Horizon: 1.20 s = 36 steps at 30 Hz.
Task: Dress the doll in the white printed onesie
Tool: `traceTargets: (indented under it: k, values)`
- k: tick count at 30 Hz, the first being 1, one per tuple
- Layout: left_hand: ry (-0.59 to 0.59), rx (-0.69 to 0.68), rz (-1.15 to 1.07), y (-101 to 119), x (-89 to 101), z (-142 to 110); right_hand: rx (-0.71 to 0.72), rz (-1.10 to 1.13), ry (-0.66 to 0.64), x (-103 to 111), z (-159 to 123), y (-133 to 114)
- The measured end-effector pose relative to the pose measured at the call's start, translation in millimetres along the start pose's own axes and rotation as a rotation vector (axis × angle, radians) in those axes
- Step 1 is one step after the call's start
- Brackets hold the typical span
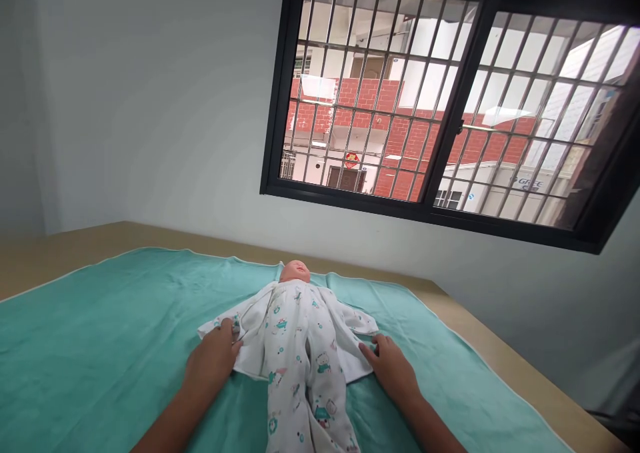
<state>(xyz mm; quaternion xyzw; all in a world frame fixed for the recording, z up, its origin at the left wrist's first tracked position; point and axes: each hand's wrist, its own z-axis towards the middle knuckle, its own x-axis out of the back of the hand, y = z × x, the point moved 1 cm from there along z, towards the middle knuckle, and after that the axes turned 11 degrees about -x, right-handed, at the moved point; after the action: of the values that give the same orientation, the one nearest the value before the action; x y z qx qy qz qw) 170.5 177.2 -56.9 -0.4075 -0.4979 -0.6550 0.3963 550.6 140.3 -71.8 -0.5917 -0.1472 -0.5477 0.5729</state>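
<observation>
A baby doll [296, 271] lies on its back on a green cloth [150, 320], its head toward the wall. White printed baby pants [300, 373] lie along the front of its body, with the legs running toward me. Beneath them spreads a white baby jacket [253, 360], its sleeves out to both sides. My left hand [213, 358] is closed at the jacket's left edge, near the sleeve. On the opposite side, my right hand [393, 371] pinches the jacket's right edge below the other sleeve. The doll's arms and legs are hidden by clothing.
The cloth covers most of a tan tabletop [450, 301], whose edge shows at the back and right. Behind it stands a pale wall [160, 106] with a black-framed barred window [345, 198]. Something dark [617, 426] is at the lower right corner.
</observation>
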Motion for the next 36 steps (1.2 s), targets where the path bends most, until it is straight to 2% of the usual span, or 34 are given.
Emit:
traceTargets:
  k: [3,7,9,11,14,16,20,25,28,29,31,34,36]
  values:
    - [0.056,0.025,-0.244,-5,-1.5,6,-0.034,-0.018,-0.115,-4,1,2]
    - [0.308,-0.039,-0.388,6,8.4,-1,0.038,0.131,-0.101,-6,2,-6]
    - [0.427,-0.154,-0.408,15,12.4,-9,0.003,0.342,-0.143,-5,2,-8]
    - [0.495,-0.349,-0.376,23,12.3,-15,-0.118,0.630,-0.281,-1,2,-11]
    - [0.479,-0.646,-0.267,33,4.6,-22,-0.300,1.008,-0.531,5,-4,-15]
    - [0.435,-0.775,-0.213,37,-1.6,-25,-0.312,1.156,-0.663,9,-10,-19]
    - [0.353,-0.876,-0.225,44,-5.7,-30,-0.274,1.261,-0.871,10,-19,-22]
    - [0.282,-0.916,-0.353,54,0.6,-39,-0.239,1.254,-0.910,5,-21,-21]
    - [0.223,-0.837,-0.588,59,1.7,-41,-0.307,1.287,-0.884,1,-18,-22]
    - [0.199,-0.755,-0.715,59,1.2,-40,-0.338,1.295,-0.863,0,-17,-23]
    - [0.179,-0.504,-0.983,56,-0.1,-36,-0.374,1.296,-0.825,0,-15,-26]
    - [0.275,-0.153,-1.203,45,1.6,-25,-0.364,1.263,-0.829,0,-11,-26]
    - [0.381,-0.033,-1.191,33,6.2,-17,-0.385,1.237,-0.819,-2,-6,-21]
